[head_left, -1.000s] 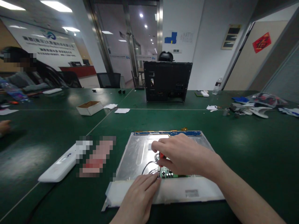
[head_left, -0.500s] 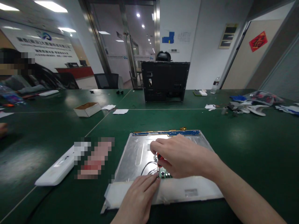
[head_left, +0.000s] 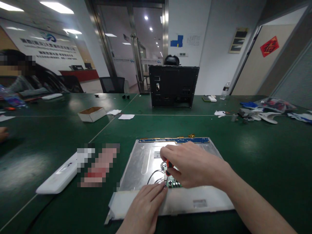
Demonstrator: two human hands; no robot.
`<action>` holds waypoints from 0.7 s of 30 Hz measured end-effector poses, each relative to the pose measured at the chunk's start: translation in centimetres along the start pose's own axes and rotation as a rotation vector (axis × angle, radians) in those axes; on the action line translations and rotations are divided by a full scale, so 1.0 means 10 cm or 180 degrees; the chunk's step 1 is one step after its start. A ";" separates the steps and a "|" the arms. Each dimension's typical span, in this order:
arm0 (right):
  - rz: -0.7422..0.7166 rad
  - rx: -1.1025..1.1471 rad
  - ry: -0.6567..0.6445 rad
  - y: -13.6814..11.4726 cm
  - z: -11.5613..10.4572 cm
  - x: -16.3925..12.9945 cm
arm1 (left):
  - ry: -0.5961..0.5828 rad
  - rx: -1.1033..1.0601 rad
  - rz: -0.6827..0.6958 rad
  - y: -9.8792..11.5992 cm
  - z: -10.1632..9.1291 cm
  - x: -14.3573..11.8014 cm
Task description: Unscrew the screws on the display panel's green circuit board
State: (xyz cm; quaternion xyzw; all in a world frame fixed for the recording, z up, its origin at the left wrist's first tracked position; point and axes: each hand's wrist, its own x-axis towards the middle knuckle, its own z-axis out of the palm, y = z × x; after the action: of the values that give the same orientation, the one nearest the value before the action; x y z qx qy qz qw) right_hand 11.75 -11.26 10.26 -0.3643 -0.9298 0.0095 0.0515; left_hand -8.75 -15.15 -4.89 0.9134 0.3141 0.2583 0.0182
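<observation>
Pressing flat at the near edge of the metal-backed panel [head_left: 146,162], the left hand [head_left: 143,208] lies open with fingers spread narrow, fingertips just beside the small green circuit board [head_left: 173,183]; it seems placed there to keep the panel from sliding on the worktop [head_left: 255,156]. At 1 o'clock from it, the right hand [head_left: 192,165] is curled shut around a red-handled screwdriver [head_left: 167,164], held upright with its tip down at the board, a grip that suits turning a small screw. A thin dark cable [head_left: 152,174] loops across the metal at 11 o'clock from the left hand, touching the board's end. White film or paper [head_left: 195,201] covers the panel's near strip, and a blue strip board [head_left: 174,140] runs along its far edge.

At 9 o'clock lies a long white plastic piece [head_left: 57,178], apart from the panel and out of the way. Farther off, at 10 o'clock, sits a small open cardboard box [head_left: 92,113]; at 12 o'clock a black monitor housing [head_left: 173,86] stands upright. At 2 o'clock a scatter of parts and bags [head_left: 265,110] crowds the far worktop, with a water bottle [head_left: 225,90] behind. Another person [head_left: 31,81] sits at far 10 o'clock. Nothing blocks either hand.
</observation>
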 end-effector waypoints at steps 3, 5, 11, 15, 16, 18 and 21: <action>0.0162 -0.0055 0.0028 -0.01 0.02 0.03 | -0.0011 -0.0017 -0.0009 0.00 0.00 0.00; 0.0250 -0.0077 0.0058 -0.01 0.03 0.04 | -0.0021 -0.0004 0.0017 0.00 0.01 0.00; 0.0060 0.0072 0.0026 0.01 0.02 0.00 | -0.0024 0.0025 0.0049 -0.01 0.01 0.00; -0.0020 0.0104 -0.0066 -0.01 0.00 0.00 | -0.0023 0.0028 0.0016 0.00 0.00 0.01; -0.0005 0.0097 -0.0071 -0.01 0.01 0.00 | -0.0019 0.0014 0.0006 0.00 0.00 0.01; 0.0041 0.0045 -0.0033 -0.01 0.01 0.02 | -0.0011 -0.0008 -0.0004 0.00 0.00 0.01; 0.0128 -0.0078 0.0025 -0.01 0.02 0.04 | -0.0024 -0.0013 -0.0002 0.01 0.00 0.01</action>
State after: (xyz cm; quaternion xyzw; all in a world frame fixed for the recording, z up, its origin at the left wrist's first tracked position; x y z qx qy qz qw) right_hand 11.35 -11.09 10.14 -0.3836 -0.9221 -0.0023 0.0504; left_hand -8.65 -15.15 -4.85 0.9142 0.3138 0.2555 0.0213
